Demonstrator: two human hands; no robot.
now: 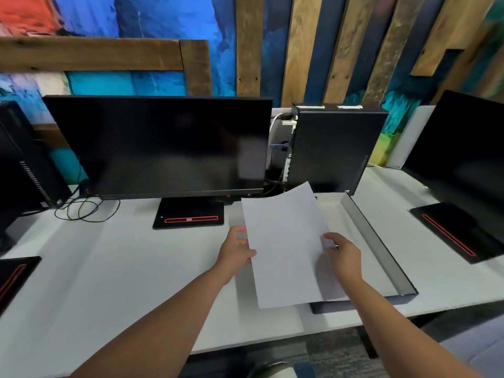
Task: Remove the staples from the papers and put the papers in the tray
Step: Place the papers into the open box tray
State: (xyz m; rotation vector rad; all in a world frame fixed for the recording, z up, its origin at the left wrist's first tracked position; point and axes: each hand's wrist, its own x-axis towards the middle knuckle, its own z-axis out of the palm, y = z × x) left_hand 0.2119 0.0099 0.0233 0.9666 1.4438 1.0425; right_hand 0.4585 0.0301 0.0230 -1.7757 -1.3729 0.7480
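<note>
Head view: one white paper sheet (286,241) held above a white desk (109,268), covering the left part of one dark-walled tray (379,241); left hand (236,251) pinches its left edge; right hand (345,255) pinches its right edge; behind stand two dark monitors (161,145), two black computer towers (332,148), loose cables (84,208).

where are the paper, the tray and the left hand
paper (286,246): head view, middle of the sheet
tray (379,246): head view, its right wall
left hand (236,251): head view, back of the hand
</note>
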